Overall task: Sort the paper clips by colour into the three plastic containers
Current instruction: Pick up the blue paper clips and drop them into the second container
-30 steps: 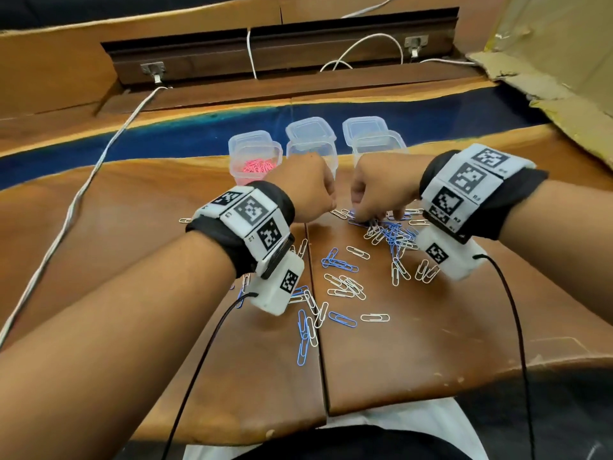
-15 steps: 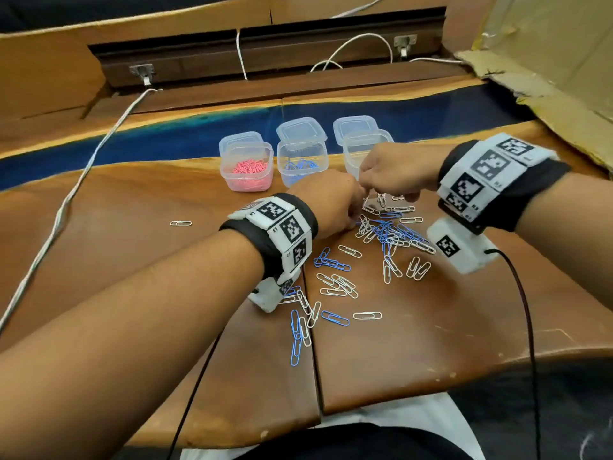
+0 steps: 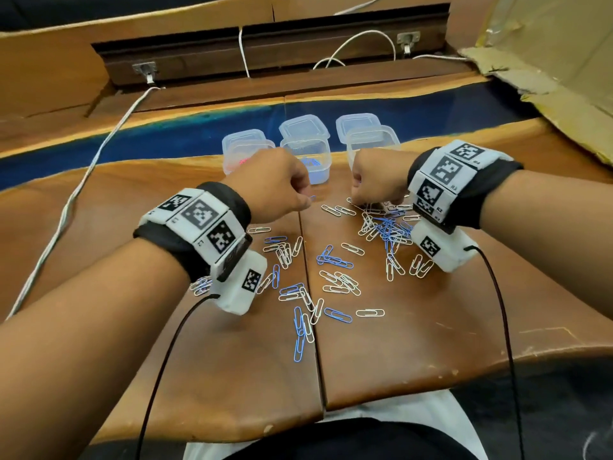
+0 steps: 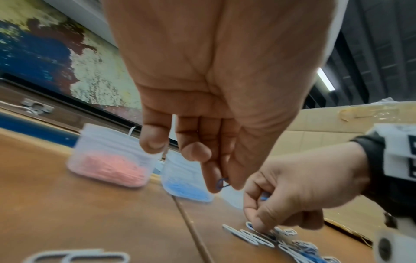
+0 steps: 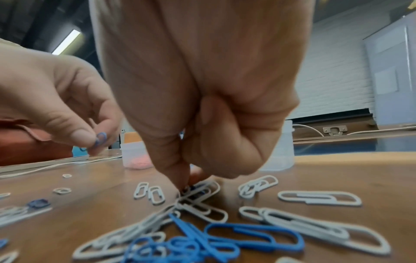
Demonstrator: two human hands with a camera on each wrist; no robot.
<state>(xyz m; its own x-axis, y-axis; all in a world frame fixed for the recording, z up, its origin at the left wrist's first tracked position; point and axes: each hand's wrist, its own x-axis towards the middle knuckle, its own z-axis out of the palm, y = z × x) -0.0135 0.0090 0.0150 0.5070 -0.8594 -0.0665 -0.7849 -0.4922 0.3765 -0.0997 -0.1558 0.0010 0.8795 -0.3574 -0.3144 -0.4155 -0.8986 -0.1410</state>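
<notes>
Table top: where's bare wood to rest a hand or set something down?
Free: the table left of the left hand, out to the white cable; also the near right corner beyond the single white clip. Crowded: the loose clips under the right hand, and around the containers.

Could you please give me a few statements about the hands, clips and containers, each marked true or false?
1. The left hand pinches a blue clip. True.
2. The right hand is lifted high above the table. False: its fingertips are down in the clip pile.
3. The leftmost container holds pink clips. True.
4. Pink clips still lie loose on the table. False: only blue and white ones show.
5. The middle container holds blue clips. True.
</notes>
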